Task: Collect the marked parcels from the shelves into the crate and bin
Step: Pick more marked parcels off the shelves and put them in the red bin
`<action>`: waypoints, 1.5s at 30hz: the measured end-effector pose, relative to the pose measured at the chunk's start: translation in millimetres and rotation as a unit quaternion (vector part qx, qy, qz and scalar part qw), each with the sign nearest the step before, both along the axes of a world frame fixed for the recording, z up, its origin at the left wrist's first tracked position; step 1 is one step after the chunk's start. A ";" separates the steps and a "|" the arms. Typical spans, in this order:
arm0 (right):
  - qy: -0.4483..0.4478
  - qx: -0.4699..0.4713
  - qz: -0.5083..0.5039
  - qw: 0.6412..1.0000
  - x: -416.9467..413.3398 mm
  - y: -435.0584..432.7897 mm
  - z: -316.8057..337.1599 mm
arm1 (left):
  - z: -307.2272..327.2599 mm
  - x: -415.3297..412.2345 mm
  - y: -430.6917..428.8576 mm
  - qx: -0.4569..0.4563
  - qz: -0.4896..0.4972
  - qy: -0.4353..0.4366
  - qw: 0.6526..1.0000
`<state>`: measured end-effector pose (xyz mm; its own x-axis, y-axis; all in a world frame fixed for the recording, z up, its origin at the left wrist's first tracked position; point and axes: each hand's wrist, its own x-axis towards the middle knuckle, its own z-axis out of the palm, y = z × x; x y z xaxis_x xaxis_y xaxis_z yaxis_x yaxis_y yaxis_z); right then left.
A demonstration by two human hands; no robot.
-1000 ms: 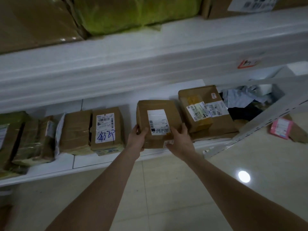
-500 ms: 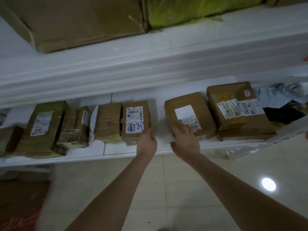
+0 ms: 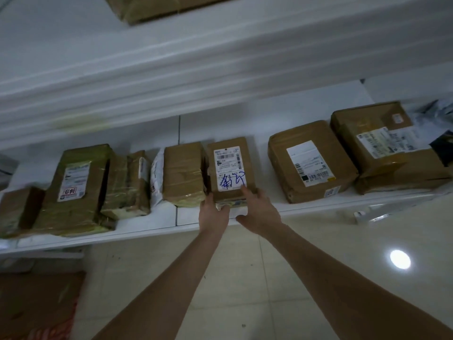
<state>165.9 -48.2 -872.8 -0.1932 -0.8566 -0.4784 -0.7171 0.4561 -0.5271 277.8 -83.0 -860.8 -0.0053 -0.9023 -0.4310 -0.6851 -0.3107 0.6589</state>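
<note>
- White shelf [image 3: 301, 208] carries a row of brown parcels. The marked parcel [image 3: 230, 170] lies flat near the front edge, about midway along. Its left side touches a taped parcel [image 3: 182, 173], and it stands apart from the bigger parcel [image 3: 311, 160] on its right.
- Cardboard on the marked parcel looks stiff and tightly taped, so I judge it will keep its shape under a squeeze. Its modest bulk suggests a light to moderate weight, though the contents cannot be seen. The glossy tape may be slippery, so the two front corners and the card sides seem the safest holds, one grip to each side.
- Left grip [image 3: 213, 212] is curled round the front left corner, with its fingers squeezed in beside the taped parcel.
- Right grip [image 3: 259, 212] is spread wide. Its fingers lie on the top near the front right corner and the thumb hangs low in front, not closed on the box.
- Smallest is the blue handwriting [image 3: 231, 184] on the label [image 3: 226, 158]. A right fingertip [image 3: 244, 190] touches the label's lower edge.
</note>
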 end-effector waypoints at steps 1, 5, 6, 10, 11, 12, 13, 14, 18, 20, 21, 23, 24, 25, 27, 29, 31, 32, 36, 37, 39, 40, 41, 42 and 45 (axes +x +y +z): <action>0.029 -0.002 -0.011 1.000 -4.0 3.7 -0.3 | 2.2 -4.0 1.8 0.007 -0.007 0.025 1.000; 0.139 -0.001 -0.048 0.989 -20.6 6.2 9.7 | 13.2 -20.9 0.8 0.037 -0.097 0.072 0.992; 0.159 -0.013 -0.046 0.986 -20.6 3.9 14.4 | 14.9 -21.8 -1.2 0.034 -0.118 0.063 0.990; 0.149 -0.112 -0.019 0.982 2.1 -10.2 29.2 | 24.4 6.0 -15.2 -0.061 -0.080 -0.004 0.995; 0.116 -0.124 -0.011 0.985 13.0 -15.0 30.6 | 25.2 19.2 -19.5 -0.097 -0.055 -0.031 0.993; 0.082 -0.126 0.000 0.989 25.1 -20.7 30.1 | 25.4 33.0 -24.3 -0.115 -0.019 -0.054 0.992; 0.048 -0.116 0.012 0.992 38.0 -27.3 27.6 | 26.2 46.6 -28.7 -0.120 0.028 -0.064 0.990; 0.015 -0.104 0.018 0.994 49.9 -34.5 25.5 | 24.9 59.6 -34.0 -0.113 0.081 -0.059 0.989; -0.146 -0.057 -0.038 0.987 86.1 -59.3 14.7 | 13.8 93.7 -50.8 -0.039 0.181 0.029 0.982; -0.203 -0.062 -0.061 0.975 93.7 -64.0 12.3 | 9.8 99.3 -54.9 0.000 0.160 0.068 0.985; -0.211 -0.066 -0.066 0.973 95.4 -63.0 11.4 | 9.3 100.0 -54.4 0.012 0.146 0.071 0.987; -0.209 -0.063 -0.088 0.972 93.5 -56.2 6.5 | 8.4 99.9 -50.1 0.020 0.133 0.062 0.989; -0.196 -0.055 -0.098 0.974 90.7 -50.4 4.8 | 8.8 99.9 -45.6 0.025 0.127 0.050 0.990; -0.176 -0.044 -0.110 0.977 87.4 -43.8 2.6 | 9.2 99.8 -39.9 0.036 0.121 0.033 0.992; -0.130 -0.012 -0.140 0.982 80.1 -31.3 2.6 | 8.6 100.7 -25.6 0.063 0.105 -0.002 0.992; -0.091 0.031 -0.143 0.985 74.6 -19.4 5.8 | 6.8 103.3 -13.4 0.092 0.081 -0.007 0.992; -0.066 0.064 -0.125 0.988 72.4 -10.3 8.4 | 5.2 105.0 -8.7 0.110 0.070 0.002 0.991; -0.064 0.070 -0.121 0.988 72.4 -7.4 9.0 | 3.3 106.0 -8.9 0.116 0.066 0.007 0.991; -0.168 0.035 -0.140 0.975 78.0 0.4 3.3 | 3.7 106.9 -4.3 0.156 0.079 0.095 0.980; -0.196 0.016 -0.153 0.968 78.9 3.5 2.8 | 7.0 107.9 -1.1 0.160 0.090 0.122 0.975; -0.255 -0.004 -0.195 0.947 77.5 12.7 8.5 | 13.9 111.9 5.4 0.160 0.117 0.175 0.964; -0.292 -0.011 -0.221 0.931 75.9 17.4 12.7 | 18.4 114.1 8.7 0.157 0.129 0.204 0.958; -0.328 -0.019 -0.248 0.911 74.3 21.4 18.9 | 23.5 115.8 11.4 0.152 0.137 0.223 0.953; -0.356 -0.021 -0.272 0.894 72.5 24.6 27.4 | 29.4 117.1 13.4 0.143 0.144 0.239 0.950; -0.407 -0.008 -0.312 0.859 66.8 30.4 55.4 | 46.7 117.3 17.4 0.094 0.144 0.260 0.950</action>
<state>232.6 -17.9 -817.3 -0.2235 -0.7156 -0.6618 0.2729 0.6059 -0.7473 395.1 -65.6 -814.2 -0.0269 -0.8055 -0.5920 -0.1503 -0.5822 0.7990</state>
